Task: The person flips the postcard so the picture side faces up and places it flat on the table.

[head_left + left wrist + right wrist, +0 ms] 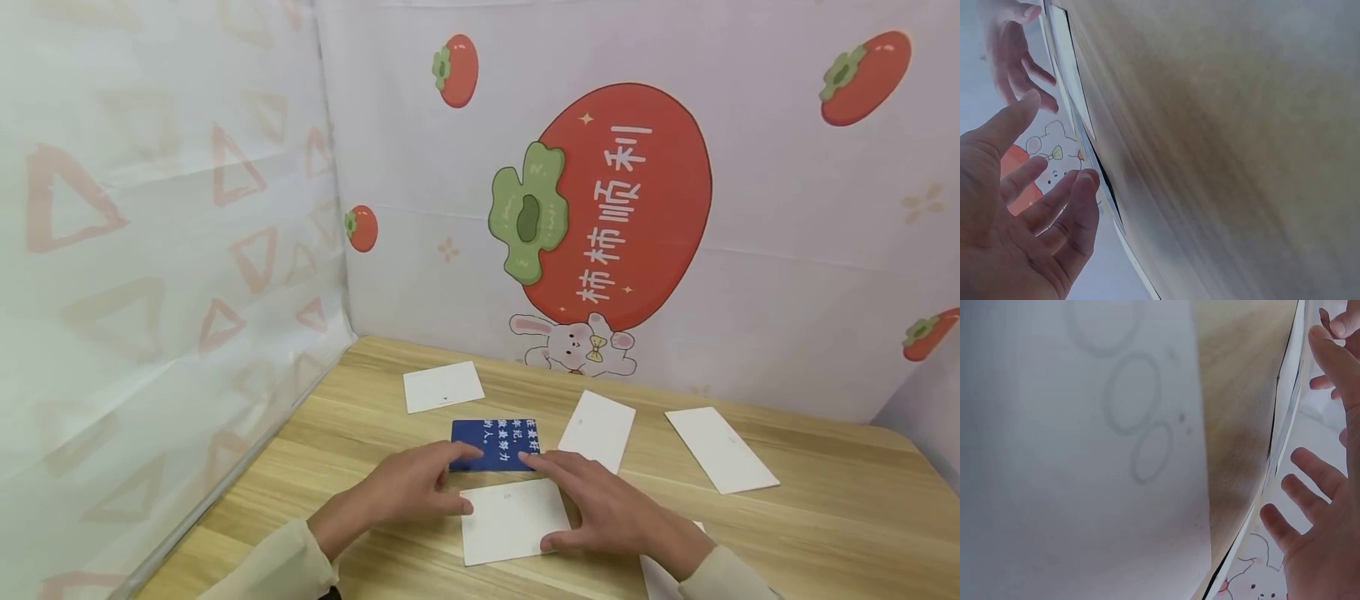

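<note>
A dark blue card (480,433) with white Chinese characters lies on the table, just beyond a white card (513,521). My left hand (412,486) hovers at the left of both, its index fingertip over the blue card and its thumb at the white card's left edge. On the opposite side, my right hand (603,504) has its index fingertip over the blue card's right end and its thumb at the white card's lower right corner. Both wrist views show the fingers spread and loosely bent, with nothing between them. A blank-looking white card with grey ovals (1132,394) fills much of the right wrist view.
More white cards lie around: one at the back left (442,387), one behind my right hand (600,429), one farther right (722,450). Another card (660,581) is partly hidden under my right forearm. A persimmon-print cloth (780,208) hangs behind the wooden table (840,533).
</note>
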`<act>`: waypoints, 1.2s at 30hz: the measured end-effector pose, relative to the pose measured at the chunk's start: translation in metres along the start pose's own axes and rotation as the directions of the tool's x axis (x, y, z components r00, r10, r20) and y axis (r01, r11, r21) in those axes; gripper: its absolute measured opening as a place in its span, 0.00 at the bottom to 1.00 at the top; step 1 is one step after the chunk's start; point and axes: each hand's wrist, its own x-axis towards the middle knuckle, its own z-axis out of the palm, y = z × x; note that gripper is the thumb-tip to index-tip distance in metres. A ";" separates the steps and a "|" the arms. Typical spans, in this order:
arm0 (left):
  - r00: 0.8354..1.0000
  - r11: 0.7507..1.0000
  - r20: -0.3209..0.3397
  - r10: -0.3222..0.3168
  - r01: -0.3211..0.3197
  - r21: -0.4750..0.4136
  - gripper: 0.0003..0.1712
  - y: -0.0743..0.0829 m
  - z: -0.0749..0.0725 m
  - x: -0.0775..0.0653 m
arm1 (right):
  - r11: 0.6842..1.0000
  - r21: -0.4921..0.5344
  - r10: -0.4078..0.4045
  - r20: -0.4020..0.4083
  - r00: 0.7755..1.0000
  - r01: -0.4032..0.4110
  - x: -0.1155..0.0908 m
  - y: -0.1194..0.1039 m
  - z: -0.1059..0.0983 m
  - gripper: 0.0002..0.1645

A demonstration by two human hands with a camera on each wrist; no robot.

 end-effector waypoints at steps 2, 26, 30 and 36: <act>1.000 1.000 0.013 0.012 -0.012 0.024 0.41 0.002 0.002 -0.005 | 1.000 -0.012 -0.014 -0.002 1.000 0.014 -0.001 -0.001 0.000 0.60; 0.991 0.950 0.015 0.134 -0.132 0.281 0.47 0.017 0.019 -0.039 | 0.993 -0.098 -0.062 0.012 0.998 0.063 -0.016 -0.004 -0.003 0.60; 0.987 0.939 0.009 0.161 -0.156 0.307 0.45 0.016 0.021 -0.038 | 0.995 -0.099 -0.031 0.029 0.999 0.033 -0.018 -0.006 -0.003 0.60; 0.987 0.932 0.009 0.161 -0.155 0.327 0.42 0.017 0.023 -0.039 | 0.996 -0.093 0.008 0.070 0.997 -0.001 -0.018 -0.010 -0.005 0.57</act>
